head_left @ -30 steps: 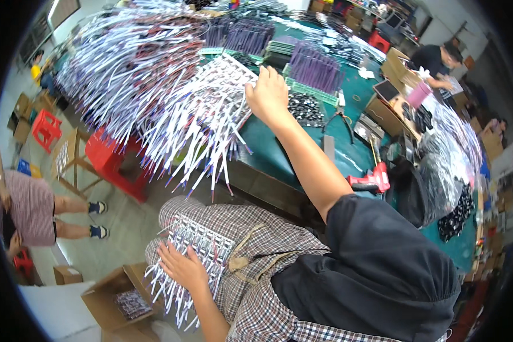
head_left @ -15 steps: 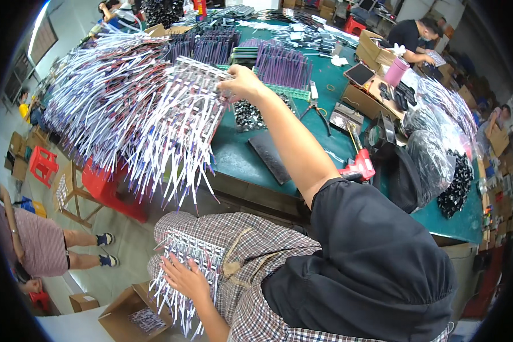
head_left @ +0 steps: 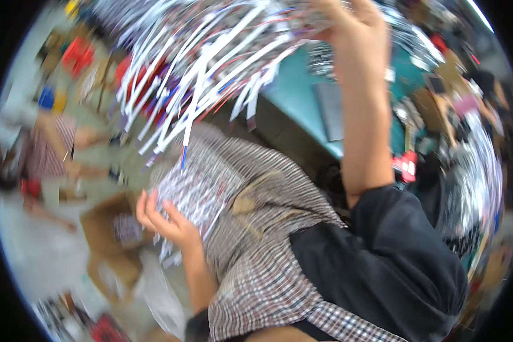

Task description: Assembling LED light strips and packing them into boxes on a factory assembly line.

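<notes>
Taking the worktop (head_left: 293, 85) as the landmark. Nearest, on this side of it: a checked apron (head_left: 268, 285) is covering the seated person's lap, and a black sleeve (head_left: 404, 228) is wrapping the upper right arm. A lap bundle (head_left: 202, 185) of white strips is lying on the thighs, short of the worktop's near edge, its outline smearing with blur. The left hand (head_left: 174, 225) is hovering or resting at that bundle's outer side; its fingers are curving loosely, spread and gripping nothing. Contact: cannot tell.

Right hand (head_left: 353, 23) is reaching up over the worktop. Its fingers, partly cut by the frame, are pinching the edge of a raised bundle (head_left: 211, 68): white strips with red and blue wires, loose ends hanging past the worktop's near edge, above the lap bundle in view.

On the worktop, close to its near edge, a dark flat slab (head_left: 328, 108) is lying beside the right forearm. Farther right along it, a red tool (head_left: 406, 165) is lying, then a clear plastic bag (head_left: 461, 171) is bulging.

Left of the worktop, down on the floor, a cardboard box (head_left: 105, 228) is standing open. Beyond the box, a person in striped clothing (head_left: 48, 148) is showing, blurred; farther still, a red stool (head_left: 78, 56) is standing.
</notes>
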The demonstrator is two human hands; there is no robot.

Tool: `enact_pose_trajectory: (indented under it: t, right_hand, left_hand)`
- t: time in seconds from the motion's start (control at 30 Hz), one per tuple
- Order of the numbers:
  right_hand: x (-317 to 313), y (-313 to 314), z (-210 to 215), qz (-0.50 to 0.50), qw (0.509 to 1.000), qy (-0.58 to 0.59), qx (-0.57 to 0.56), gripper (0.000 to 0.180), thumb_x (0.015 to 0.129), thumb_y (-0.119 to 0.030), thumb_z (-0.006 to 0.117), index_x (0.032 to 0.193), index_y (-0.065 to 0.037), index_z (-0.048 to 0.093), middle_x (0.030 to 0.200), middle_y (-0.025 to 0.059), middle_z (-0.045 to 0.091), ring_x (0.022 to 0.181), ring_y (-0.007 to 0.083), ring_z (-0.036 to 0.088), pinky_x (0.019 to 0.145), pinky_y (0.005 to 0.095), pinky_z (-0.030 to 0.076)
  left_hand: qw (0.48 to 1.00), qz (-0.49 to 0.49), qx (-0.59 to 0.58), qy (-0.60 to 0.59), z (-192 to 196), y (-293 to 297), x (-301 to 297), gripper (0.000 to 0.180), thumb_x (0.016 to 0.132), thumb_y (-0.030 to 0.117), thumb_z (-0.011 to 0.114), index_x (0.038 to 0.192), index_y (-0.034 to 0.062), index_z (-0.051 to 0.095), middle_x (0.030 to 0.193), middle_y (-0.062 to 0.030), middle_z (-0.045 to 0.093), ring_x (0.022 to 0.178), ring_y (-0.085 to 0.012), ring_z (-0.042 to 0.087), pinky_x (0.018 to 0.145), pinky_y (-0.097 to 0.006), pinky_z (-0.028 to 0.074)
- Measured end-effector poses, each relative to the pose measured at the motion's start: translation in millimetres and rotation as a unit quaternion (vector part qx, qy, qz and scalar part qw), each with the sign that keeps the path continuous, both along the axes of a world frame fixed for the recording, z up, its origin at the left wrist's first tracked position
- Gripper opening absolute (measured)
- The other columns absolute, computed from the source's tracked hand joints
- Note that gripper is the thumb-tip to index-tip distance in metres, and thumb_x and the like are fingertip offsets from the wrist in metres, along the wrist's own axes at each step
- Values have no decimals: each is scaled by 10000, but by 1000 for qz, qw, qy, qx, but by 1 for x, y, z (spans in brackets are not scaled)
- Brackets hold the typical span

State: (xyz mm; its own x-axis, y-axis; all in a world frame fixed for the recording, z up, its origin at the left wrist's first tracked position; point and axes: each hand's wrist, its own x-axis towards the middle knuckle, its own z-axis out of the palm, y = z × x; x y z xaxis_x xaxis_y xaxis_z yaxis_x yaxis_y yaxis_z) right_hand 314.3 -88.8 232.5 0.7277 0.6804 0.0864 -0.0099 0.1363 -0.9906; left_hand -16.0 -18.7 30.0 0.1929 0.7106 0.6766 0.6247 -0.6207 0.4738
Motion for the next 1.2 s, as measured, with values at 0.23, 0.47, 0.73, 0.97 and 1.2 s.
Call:
enact_pose_trajectory:
  t: [0.23,0.47,0.73,0.97,1.2]
  right_hand:
    - [-92,32,-149,113,978,163,66,259,968,-84,644,1166,63,566,987,126,714,775,173,711,672,309,600]
    - [-135,-2,-264,204,950,164,-170,386,971,-107,665,1286,5,473,1044,94,680,817,136,689,667,265,577]
    - [-128,-6,-265,150,943,-187,-232,441,856,-107,754,1247,-20,571,909,94,624,762,173,590,684,305,483]
    - [-119,2,-248,181,812,-532,-156,533,823,-17,699,1338,-71,572,1365,186,519,1218,376,525,997,490,426]
    - [-127,10,-265,334,718,-587,-167,703,937,-357,624,1512,-21,400,1586,174,368,1479,371,325,1189,533,283]
  left_hand:
    - [930,28,301,-210,79,-35,-38,211,959,177,517,1111,37,560,1268,-179,525,1224,-339,484,1061,-466,362]
    - [976,-56,-149,148,16,-17,-16,449,918,280,667,1321,89,611,1483,-178,484,1382,-379,437,1151,-560,281]
    - [956,-30,-163,242,-65,-9,-30,613,917,499,632,1407,135,577,1596,-144,376,1476,-387,318,1195,-574,196]
    - [961,-54,-168,213,-65,6,-35,570,922,490,643,1363,135,577,1578,-121,396,1482,-372,310,1207,-555,190]
    - [957,-96,-164,217,-35,-18,-19,515,891,376,700,1351,171,590,1532,-85,457,1435,-289,410,1191,-526,259]
